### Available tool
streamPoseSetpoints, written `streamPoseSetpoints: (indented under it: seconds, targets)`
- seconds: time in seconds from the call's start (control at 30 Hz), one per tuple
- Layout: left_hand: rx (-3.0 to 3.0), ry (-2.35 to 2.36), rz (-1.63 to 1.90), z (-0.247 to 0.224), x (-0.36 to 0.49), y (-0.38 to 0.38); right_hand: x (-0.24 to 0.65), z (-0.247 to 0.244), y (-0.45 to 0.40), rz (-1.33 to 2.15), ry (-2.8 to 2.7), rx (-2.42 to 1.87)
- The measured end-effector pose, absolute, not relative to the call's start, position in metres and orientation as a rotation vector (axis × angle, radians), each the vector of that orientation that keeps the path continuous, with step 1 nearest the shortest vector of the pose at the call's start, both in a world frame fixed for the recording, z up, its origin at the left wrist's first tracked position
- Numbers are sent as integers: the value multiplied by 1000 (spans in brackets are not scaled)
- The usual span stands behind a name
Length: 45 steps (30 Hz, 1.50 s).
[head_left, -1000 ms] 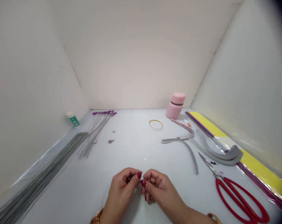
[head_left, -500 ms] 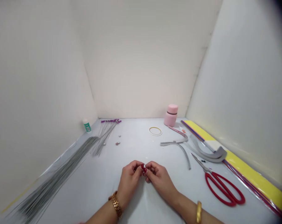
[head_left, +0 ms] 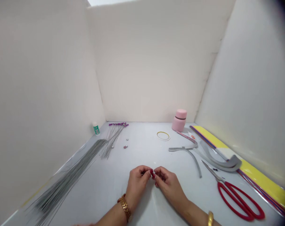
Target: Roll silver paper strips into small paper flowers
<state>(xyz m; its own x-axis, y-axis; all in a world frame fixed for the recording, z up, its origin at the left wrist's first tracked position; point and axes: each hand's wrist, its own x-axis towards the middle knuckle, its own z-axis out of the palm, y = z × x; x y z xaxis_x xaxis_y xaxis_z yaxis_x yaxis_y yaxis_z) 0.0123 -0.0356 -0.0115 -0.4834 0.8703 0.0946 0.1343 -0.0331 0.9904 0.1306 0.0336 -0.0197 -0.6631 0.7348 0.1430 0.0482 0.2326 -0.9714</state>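
Observation:
My left hand [head_left: 139, 183] and my right hand [head_left: 169, 183] meet at the fingertips near the middle of the white table, both pinching a tiny piece [head_left: 152, 173]. Their fingers hide most of it, and I cannot tell what it is. The nearest objects lie up and to the left: several small beads [head_left: 125, 146] and a bunch of thin wires tipped with purple beads [head_left: 115, 139]. A gold watch band [head_left: 125, 207] circles my left wrist, and a gold bangle [head_left: 210, 218] circles my right.
A long bundle of grey wires [head_left: 62, 185] lies at the left. Red-handled scissors [head_left: 238, 201], grey strips [head_left: 187, 149], yellow sheets [head_left: 262, 182], a pink jar [head_left: 179, 121], a thin gold ring [head_left: 163, 136] and a small bottle [head_left: 95, 128] stand around. White walls enclose three sides.
My view has risen, so the table and hands look smaller and sit lower in the frame. My fingertips stay together on the tiny piece, and both wrists now show.

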Motion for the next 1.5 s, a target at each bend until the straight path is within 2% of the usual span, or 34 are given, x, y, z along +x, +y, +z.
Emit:
streamPoseSetpoints:
  seconds: [0.43, 0.83, 1.0, 1.2, 1.5]
  targets:
    - [860, 1436, 1366, -10, 3, -28, 134, -18, 48, 1916, -1746, -801]
    - [723, 1309, 1369, -15, 7, -28, 137, -17, 49, 2147, -1499, -872]
    - [861, 1263, 1381, -14, 7, -29, 136, -15, 46, 2298, -1331, -855]
    - [901, 1365, 1346, -15, 9, -32, 135, -19, 46, 2231, -1414, -861]
    - [619, 1162, 1403, -14, 13, -27, 136, -19, 44, 2078, -1403, -845]
